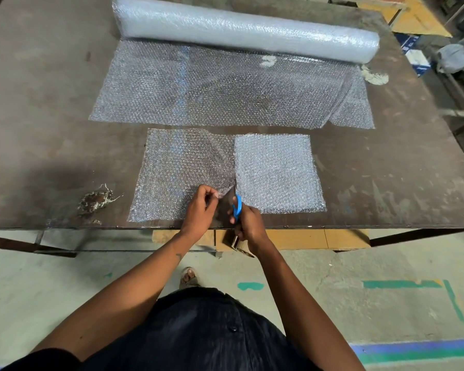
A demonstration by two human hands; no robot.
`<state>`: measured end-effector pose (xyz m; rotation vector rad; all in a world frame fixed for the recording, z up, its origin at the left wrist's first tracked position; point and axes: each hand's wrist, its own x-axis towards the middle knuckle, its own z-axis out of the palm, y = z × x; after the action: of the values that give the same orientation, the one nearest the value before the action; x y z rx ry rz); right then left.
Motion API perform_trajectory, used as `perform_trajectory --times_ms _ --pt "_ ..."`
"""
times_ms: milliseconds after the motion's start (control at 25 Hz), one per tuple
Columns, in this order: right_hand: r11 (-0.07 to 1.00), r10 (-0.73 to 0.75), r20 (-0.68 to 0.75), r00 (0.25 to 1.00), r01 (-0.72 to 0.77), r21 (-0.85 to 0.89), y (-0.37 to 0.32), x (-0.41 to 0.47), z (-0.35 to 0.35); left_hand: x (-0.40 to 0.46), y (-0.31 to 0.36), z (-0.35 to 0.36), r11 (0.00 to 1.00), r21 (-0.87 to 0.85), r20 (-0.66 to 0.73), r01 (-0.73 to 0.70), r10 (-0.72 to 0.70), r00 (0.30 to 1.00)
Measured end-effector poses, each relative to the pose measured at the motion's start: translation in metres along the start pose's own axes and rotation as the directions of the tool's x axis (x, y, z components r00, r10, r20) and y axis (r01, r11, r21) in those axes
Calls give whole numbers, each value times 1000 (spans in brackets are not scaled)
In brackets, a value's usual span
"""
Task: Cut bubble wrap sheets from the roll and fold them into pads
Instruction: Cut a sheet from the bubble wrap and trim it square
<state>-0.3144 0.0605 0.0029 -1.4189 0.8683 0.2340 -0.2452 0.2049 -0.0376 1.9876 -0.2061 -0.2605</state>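
View from above a worn table (51, 108). Left hand (198, 210) pinches the lifted edge of a cut bubble wrap sheet (177, 170) near the table's front edge; right hand (248, 223) has fingers curled round blue-handled scissors (237, 207), blades hidden under the wrap. Risks, as I judge: cut wandering off line if the pinch slackens, or blades nicking the folded pad (276, 172) lying just beside, to the right. Roll (239, 28) w/ unrolled length sits further back, apart & not in the way
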Motion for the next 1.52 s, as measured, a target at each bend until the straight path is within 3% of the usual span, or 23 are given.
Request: perform_trajectory --times_ms 120,560,1000,1280,1520 --pt "999 16 -17 1000 -16 39 1 -6 3 -1 5 0 998 -40 -33 41 -42 999" --pt "972 102 155 983 -131 193 -9 -1 6 -4 10 3 999 -30 -124 24 -27 992" --pt "993 41 195 980 -61 98 -26 14 -2 -2 10 3 998 -3 -71 -55 55 996" --pt "991 68 172 983 -87 106 -30 17 -4 0 14 5 993 -120 -171 -1 -20 985" --pt "995 46 184 982 -62 81 -32 29 -4 1 6 6 991 -130 -139 40 -58 989"
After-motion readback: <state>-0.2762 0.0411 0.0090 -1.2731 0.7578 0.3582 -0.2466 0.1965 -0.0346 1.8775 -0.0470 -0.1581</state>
